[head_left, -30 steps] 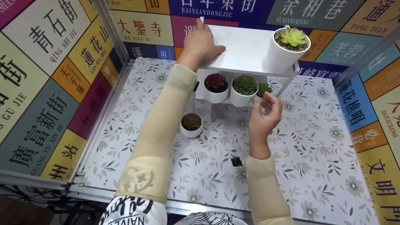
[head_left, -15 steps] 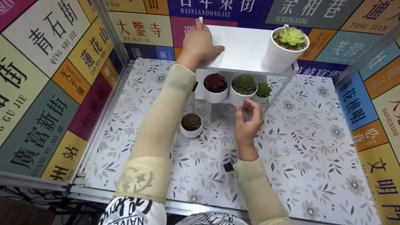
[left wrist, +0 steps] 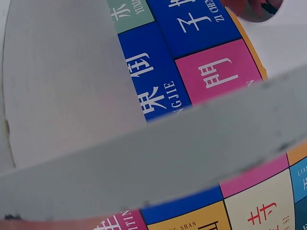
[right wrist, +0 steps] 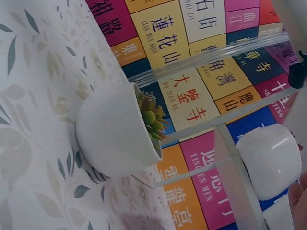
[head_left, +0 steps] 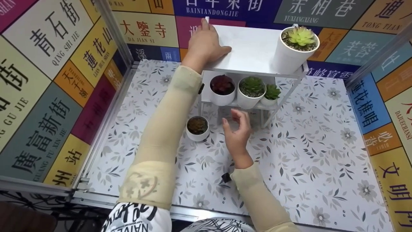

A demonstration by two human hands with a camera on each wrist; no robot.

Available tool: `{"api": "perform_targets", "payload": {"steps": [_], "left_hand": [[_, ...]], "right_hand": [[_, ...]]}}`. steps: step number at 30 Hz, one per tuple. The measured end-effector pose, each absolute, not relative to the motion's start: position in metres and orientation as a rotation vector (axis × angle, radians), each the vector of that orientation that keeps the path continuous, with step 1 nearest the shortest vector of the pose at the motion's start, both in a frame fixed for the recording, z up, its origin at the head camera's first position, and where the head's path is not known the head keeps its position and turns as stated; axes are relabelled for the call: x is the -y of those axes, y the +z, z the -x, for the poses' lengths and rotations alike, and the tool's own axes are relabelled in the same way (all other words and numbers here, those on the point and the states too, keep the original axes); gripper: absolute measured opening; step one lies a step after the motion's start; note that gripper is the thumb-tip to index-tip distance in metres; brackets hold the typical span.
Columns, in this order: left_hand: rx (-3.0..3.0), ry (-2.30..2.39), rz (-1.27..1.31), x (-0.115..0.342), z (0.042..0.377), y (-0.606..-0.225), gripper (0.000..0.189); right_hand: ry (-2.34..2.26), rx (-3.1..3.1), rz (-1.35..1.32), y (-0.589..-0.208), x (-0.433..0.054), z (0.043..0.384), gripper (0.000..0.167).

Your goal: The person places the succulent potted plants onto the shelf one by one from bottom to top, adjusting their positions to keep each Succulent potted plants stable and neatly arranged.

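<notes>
A white two-tier stand (head_left: 249, 48) is at the back of the table. My left hand (head_left: 206, 43) lies on the left end of its upper shelf, thumb spread along the surface. On the lower tier stand a dark red succulent pot (head_left: 222, 93), a green succulent pot (head_left: 250, 96) and a smaller green one (head_left: 270, 100). My right hand (head_left: 237, 133), fingers loosely curved around nothing, hovers in front of the stand. To its left, apart from it, a small white pot with a brownish succulent (head_left: 197, 129) sits on the table; the right wrist view shows this pot (right wrist: 115, 132) close up.
A taller white pot with a light green succulent (head_left: 296, 48) stands at the upper shelf's right end. Printed panels (head_left: 148, 30) wall in the back and sides. A metal rail (head_left: 186, 214) runs along the front edge of the floral tabletop (head_left: 322, 154).
My right hand has moved left and toward me, away from the small green pot at the lower tier's right end, which now shows. My left hand has stayed on the upper shelf.
</notes>
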State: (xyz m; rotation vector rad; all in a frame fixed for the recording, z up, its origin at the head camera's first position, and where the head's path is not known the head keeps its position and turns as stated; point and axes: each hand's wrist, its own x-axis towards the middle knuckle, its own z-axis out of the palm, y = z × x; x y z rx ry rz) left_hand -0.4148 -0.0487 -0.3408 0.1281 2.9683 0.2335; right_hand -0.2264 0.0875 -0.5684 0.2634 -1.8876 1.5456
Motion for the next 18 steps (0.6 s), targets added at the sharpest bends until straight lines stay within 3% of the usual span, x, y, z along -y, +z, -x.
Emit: {"api": "perform_targets", "payload": {"steps": [8,18], "left_hand": [[-2.963,0.237,-0.126,0.047,0.413,-0.339,0.113],[-2.965,0.255,-0.104,0.049,0.416,-0.339,0.115]], "right_hand": [[1.514,1.968,-0.29,-0.582,-0.081,0.227,0.032],[1.607,2.051,-0.303,-0.598,-0.067,0.23,0.045]]}}
